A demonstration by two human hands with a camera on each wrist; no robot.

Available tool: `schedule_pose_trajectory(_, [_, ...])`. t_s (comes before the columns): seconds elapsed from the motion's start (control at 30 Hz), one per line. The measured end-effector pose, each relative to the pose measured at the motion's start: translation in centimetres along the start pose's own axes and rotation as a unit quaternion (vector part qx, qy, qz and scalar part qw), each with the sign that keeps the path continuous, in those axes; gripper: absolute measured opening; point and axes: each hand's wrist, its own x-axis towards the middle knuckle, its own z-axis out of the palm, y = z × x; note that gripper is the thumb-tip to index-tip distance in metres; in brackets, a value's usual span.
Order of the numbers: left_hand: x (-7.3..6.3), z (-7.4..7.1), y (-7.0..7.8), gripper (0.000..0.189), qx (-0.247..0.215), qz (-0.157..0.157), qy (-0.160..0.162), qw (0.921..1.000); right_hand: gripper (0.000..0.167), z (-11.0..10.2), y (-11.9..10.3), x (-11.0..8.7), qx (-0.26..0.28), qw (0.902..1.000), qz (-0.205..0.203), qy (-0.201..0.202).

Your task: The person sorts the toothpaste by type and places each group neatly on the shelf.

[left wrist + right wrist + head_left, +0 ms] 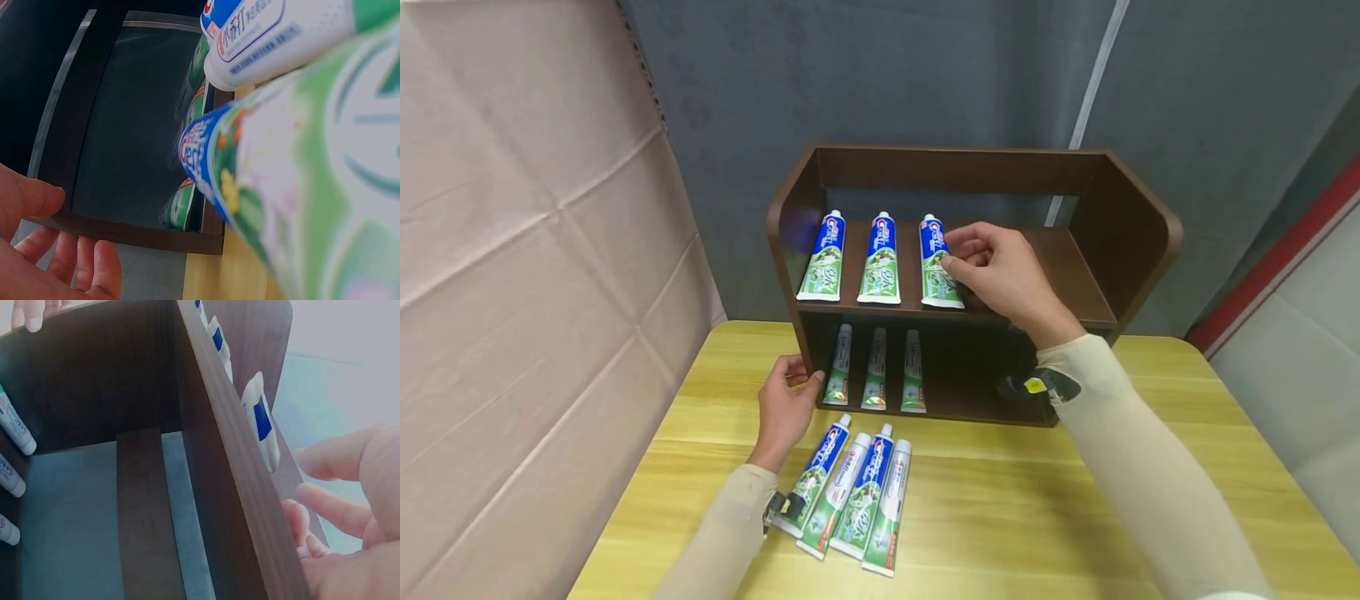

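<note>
My right hand (1009, 271) is at the right edge of the third blue-and-green toothpaste tube (934, 242) on the upper level of a dark brown shelf (962, 160). In the right wrist view its thumb and forefinger stand apart beside that tube (261, 428), not closed round it. Two matching tubes, the left one (826, 258) and the middle one (880, 258), lie further left on that level. With thumb inside and fingers outside, my left hand (784, 412) grips the shelf's left side panel (147, 239) near the bottom.
Three white-and-green toothpaste tubes, one of them rightmost (913, 375), lie on the shaded lower level. On the yellow wooden table (1000, 508), in front of the shelf, several tubes lie side by side, including a blue-and-green one (867, 492). A grey curtain (887, 75) hangs behind.
</note>
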Motion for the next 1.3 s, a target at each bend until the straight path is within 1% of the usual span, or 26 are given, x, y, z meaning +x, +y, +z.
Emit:
schedule_pose_trajectory(0.23, [0.0,0.1,-0.1,0.035,0.001,-0.001,0.002,1.0,0.034,-0.2,0.1,-1.9,0.016,0.999,-0.042,0.006])
schedule_pose_trajectory(0.4, [0.0,0.2,-0.1,0.035,0.001,0.0,0.0,1.0,0.031,-0.3,0.2,-3.5,0.032,0.9972,-0.064,0.022])
schedule_pose_trajectory(0.6, [-0.1,0.2,0.0,0.035,-0.001,-0.002,0.0,1.0,0.029,0.5,0.6,-5.5,0.057,0.9921,-0.103,0.043])
schedule_pose_trajectory(0.7, [-0.1,0.2,-0.1,0.035,0.001,-0.002,-0.003,1.0,0.028,1.0,0.9,-6.5,0.077,0.9896,-0.111,0.05])
schedule_pose_trajectory(0.8, [-0.1,0.2,-0.1,0.036,0.003,0.001,-0.003,1.0,0.026,1.5,1.2,-7.3,0.097,0.9876,-0.112,0.052])
schedule_pose_trajectory(0.93, [-0.1,0.1,0.0,0.036,0.005,0.0,-0.004,1.0,0.025,2.3,1.8,-8.3,0.121,0.986,-0.103,0.05])
schedule_pose_trajectory(1.13, [0.0,0.2,0.0,0.036,0.004,0.003,-0.005,1.0,0.024,3.7,3.4,-9.9,0.15,0.9851,-0.074,0.04])
schedule_pose_trajectory(1.3, [0.0,0.2,0.0,0.035,0.008,0.007,-0.001,0.9999,0.024,5.1,5.1,-10.8,0.166,0.9847,-0.047,0.026])
